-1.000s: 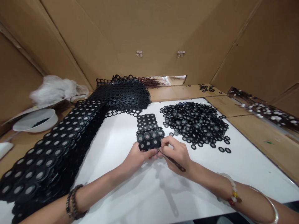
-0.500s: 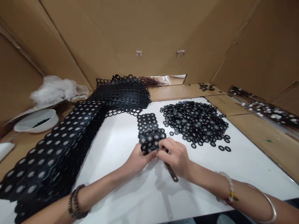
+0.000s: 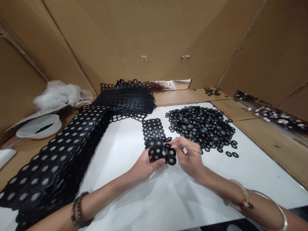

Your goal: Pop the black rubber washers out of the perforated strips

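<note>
My left hand point(image 3: 143, 166) grips the near end of a small black strip of joined rubber rings point(image 3: 155, 139), lifting that end off the white table point(image 3: 149, 205). My right hand point(image 3: 189, 156) is closed beside it, pinching a thin metal pick point(image 3: 191, 149) whose tip points right, with its fingertips at the strip's edge. A heap of loose black rings point(image 3: 202, 126) lies just behind my right hand. A long stack of black ring sheets point(image 3: 60, 157) runs along the left side.
Cardboard walls enclose the table on three sides. A white bowl point(image 3: 38, 125) and crumpled plastic point(image 3: 57, 93) sit at the far left. More ring sheets point(image 3: 127, 98) are piled at the back. A few rings point(image 3: 211, 91) lie on the cardboard ledge, and beaded strands point(image 3: 271, 114) at the right.
The strip's near end has been lifted and turned toward me. My right hand has swung the pick from pointing down toward me to pointing right.
</note>
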Demonstrator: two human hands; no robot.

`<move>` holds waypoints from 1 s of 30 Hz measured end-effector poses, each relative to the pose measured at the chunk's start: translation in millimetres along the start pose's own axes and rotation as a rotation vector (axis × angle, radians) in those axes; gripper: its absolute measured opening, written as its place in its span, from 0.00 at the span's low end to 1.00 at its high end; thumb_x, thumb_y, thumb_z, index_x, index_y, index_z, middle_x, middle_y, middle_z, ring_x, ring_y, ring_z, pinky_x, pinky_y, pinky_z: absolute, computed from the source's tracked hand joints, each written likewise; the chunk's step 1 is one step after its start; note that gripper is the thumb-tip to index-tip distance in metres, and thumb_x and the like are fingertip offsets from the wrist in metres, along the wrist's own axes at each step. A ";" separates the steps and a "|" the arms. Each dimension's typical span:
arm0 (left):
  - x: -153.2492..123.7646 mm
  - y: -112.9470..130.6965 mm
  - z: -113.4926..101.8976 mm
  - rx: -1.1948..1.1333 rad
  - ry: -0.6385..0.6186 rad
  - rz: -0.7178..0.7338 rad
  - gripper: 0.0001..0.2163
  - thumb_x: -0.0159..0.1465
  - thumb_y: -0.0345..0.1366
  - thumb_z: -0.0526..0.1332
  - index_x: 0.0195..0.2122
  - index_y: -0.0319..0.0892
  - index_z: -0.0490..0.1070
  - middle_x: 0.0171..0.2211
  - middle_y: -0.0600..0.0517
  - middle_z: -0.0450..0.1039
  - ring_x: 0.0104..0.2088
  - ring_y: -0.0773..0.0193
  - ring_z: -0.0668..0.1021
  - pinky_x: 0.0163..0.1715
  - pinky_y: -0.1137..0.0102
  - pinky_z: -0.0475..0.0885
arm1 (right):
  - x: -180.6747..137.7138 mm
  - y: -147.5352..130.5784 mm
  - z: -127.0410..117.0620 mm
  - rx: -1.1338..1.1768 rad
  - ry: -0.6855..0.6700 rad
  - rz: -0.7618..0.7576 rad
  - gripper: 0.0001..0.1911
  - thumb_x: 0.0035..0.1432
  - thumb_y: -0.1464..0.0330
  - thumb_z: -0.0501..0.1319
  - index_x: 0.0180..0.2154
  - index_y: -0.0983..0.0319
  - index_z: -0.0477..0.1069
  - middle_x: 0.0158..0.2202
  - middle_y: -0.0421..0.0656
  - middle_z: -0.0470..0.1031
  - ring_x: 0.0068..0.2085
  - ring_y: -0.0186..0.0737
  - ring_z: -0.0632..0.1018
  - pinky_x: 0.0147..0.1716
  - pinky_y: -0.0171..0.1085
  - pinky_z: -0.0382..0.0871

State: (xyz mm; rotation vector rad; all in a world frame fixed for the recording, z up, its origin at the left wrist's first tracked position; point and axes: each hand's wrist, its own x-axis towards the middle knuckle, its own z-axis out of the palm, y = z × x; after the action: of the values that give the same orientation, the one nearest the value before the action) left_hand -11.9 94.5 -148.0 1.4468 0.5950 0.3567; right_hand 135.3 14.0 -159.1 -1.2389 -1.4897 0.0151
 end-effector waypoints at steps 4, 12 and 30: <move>-3.4 0.6 -1.1 -0.022 0.053 -0.003 0.09 0.53 0.39 0.65 0.27 0.40 0.69 0.22 0.54 0.70 0.26 0.64 0.72 0.29 0.69 0.68 | 3.5 -4.6 -0.8 0.117 -0.068 -0.012 0.10 0.59 0.76 0.53 0.28 0.61 0.68 0.33 0.44 0.76 0.32 0.38 0.76 0.28 0.35 0.68; -1.7 2.3 2.1 -0.186 -0.005 -0.023 0.12 0.52 0.32 0.68 0.38 0.39 0.72 0.37 0.49 0.76 0.38 0.60 0.76 0.38 0.69 0.70 | -2.4 -10.7 -2.9 0.097 -0.136 -0.103 0.09 0.57 0.79 0.50 0.30 0.61 0.64 0.38 0.46 0.73 0.35 0.37 0.74 0.31 0.34 0.69; -2.5 6.5 4.3 -0.341 0.042 -0.062 0.05 0.56 0.32 0.65 0.26 0.38 0.71 0.24 0.54 0.71 0.27 0.69 0.72 0.29 0.76 0.68 | -12.0 -5.4 9.3 -0.435 -0.048 -0.255 0.09 0.55 0.78 0.53 0.25 0.61 0.60 0.29 0.42 0.64 0.28 0.34 0.62 0.23 0.33 0.52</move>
State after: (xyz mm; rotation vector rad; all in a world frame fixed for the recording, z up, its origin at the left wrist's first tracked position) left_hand -10.6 90.3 -141.1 1.0939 0.5807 0.4188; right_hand 122.6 9.0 -167.7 -1.3829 -1.7409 -0.4735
